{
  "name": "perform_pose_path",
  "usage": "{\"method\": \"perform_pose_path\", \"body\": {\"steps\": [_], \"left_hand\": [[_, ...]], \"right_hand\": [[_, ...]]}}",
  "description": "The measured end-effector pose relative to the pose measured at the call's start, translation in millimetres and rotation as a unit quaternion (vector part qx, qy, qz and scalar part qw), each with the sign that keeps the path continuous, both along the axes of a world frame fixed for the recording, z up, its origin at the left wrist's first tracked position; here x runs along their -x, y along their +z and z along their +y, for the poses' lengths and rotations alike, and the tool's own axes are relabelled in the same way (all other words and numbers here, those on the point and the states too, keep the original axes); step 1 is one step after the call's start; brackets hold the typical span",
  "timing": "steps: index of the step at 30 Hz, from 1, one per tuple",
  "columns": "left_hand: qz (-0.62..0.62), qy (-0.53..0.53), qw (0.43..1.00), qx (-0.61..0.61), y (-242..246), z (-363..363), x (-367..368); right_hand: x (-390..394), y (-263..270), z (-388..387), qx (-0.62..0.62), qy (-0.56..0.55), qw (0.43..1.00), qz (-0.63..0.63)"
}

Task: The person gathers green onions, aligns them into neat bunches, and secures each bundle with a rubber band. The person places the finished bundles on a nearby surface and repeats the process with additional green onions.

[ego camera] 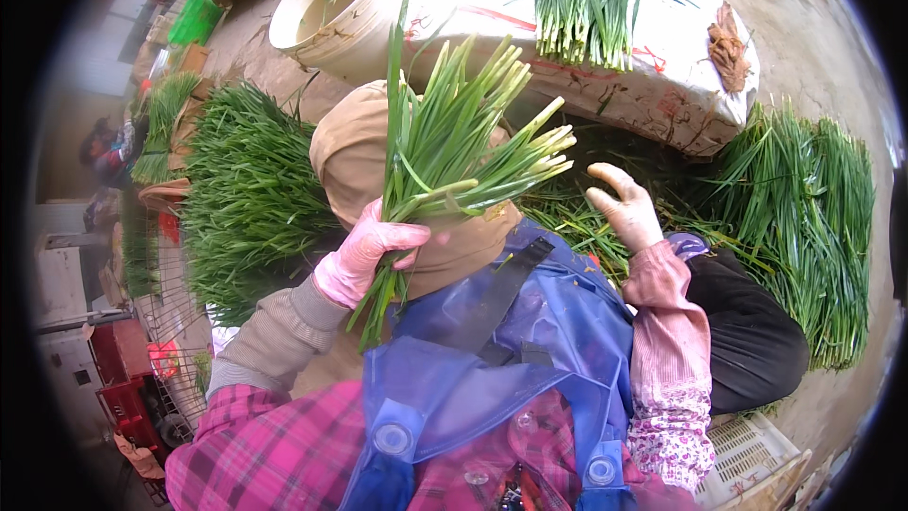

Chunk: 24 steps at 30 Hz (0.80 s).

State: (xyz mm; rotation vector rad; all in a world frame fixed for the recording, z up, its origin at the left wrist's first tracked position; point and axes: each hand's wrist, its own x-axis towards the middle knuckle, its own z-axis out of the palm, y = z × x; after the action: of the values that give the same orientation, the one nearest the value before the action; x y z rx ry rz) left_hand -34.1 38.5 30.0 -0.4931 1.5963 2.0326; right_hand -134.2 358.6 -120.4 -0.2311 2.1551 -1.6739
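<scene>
My left hand (372, 248), in a pink glove, grips a bunch of garlic chives (454, 135) around its leafy lower part. The pale cut ends fan out towards the upper right, and leaf tips hang below the fist. To the right of those ends is my right hand (626, 209) in a pale glove, thumb and fingers apart, holding nothing. Loose chive leaves and trimmings (567, 220) lie beneath it, partly hidden. A tan cloth (355, 156) covers my knee behind the bunch, above a blue waterproof apron (567, 305).
A white-wrapped block (681, 28) ahead bears a tidy chive bundle (585, 7) and a brown rag (728, 50). Beside it stands a white bucket (284, 21) of murky water. Chive piles flank me at left (248, 199) and right (801, 234). Another person (106, 149) is far left.
</scene>
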Motion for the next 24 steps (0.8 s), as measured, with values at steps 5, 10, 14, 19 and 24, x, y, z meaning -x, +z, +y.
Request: {"method": "perform_pose_path", "body": {"steps": [5, 10, 14, 19, 24], "left_hand": [[-0.001, -0.002, 1.0, 0.018, -3.2, 2.5, 0.0], [0.02, -0.022, 0.999, 0.035, -5.2, 2.0, -0.5], [0.01, -0.023, 1.0, 0.019, -6.1, 0.0, 1.2], [0.016, -0.05, 0.994, 0.093, -7.2, 5.8, 2.4], [0.01, -0.051, 0.994, 0.097, -7.1, 10.4, 4.4]], "right_hand": [[-10.8, 11.9, -5.6, 0.38, 0.103, 0.877, -0.275], [-9.8, 11.9, -17.2, 0.262, -0.01, 0.937, -0.231], [-3.6, 26.5, -24.6, 0.321, -0.035, 0.915, -0.242], [-9.4, 40.7, -46.0, 0.331, -0.067, 0.921, -0.196], [-10.3, 38.1, -39.7, 0.24, -0.068, 0.95, -0.185]]}}
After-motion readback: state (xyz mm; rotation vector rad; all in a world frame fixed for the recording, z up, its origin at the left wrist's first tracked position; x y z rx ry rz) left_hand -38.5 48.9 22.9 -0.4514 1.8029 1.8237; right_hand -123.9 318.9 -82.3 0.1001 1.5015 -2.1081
